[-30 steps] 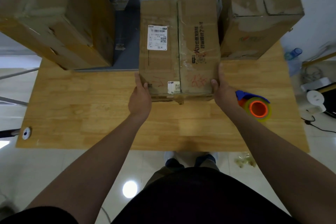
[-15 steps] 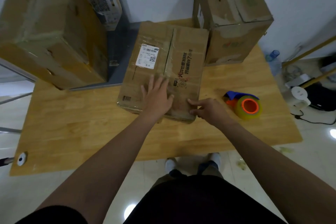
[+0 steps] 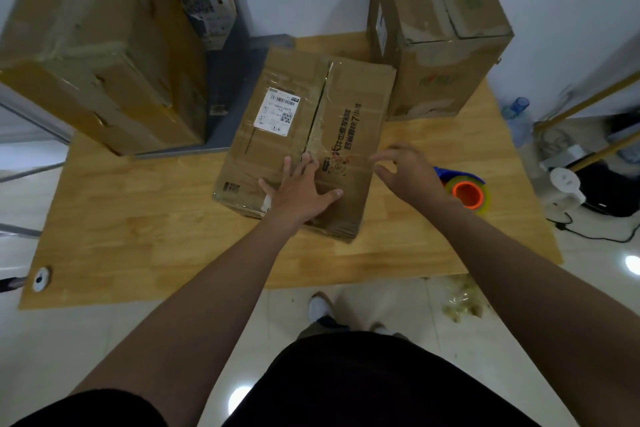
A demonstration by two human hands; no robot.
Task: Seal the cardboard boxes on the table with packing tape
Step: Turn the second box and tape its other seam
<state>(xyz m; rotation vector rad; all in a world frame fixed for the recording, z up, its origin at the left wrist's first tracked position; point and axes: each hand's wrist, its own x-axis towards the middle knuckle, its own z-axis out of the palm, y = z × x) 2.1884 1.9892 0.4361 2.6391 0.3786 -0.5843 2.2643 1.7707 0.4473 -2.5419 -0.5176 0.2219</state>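
A flat cardboard box (image 3: 349,121) with a white shipping label lies in the middle of the wooden table (image 3: 145,218), its two top flaps meeting along a centre seam. My left hand (image 3: 299,192) presses flat on the near end of that seam, fingers spread. My right hand (image 3: 407,173) hovers just above the box's right edge, fingers loosely curled and holding nothing. A tape dispenser (image 3: 465,192) with an orange core and a blue handle sits on the table right behind my right hand.
A large taped box (image 3: 100,45) stands at the back left, and a tall box (image 3: 440,28) at the back right against the wall. A grey stand (image 3: 228,90) rises between them. A plastic bottle (image 3: 517,118) and cables lie off the table's right side.
My left hand slid forward along the seam. My right hand lifted off the box's near edge and moved right towards the tape dispenser. The view tilted slightly.
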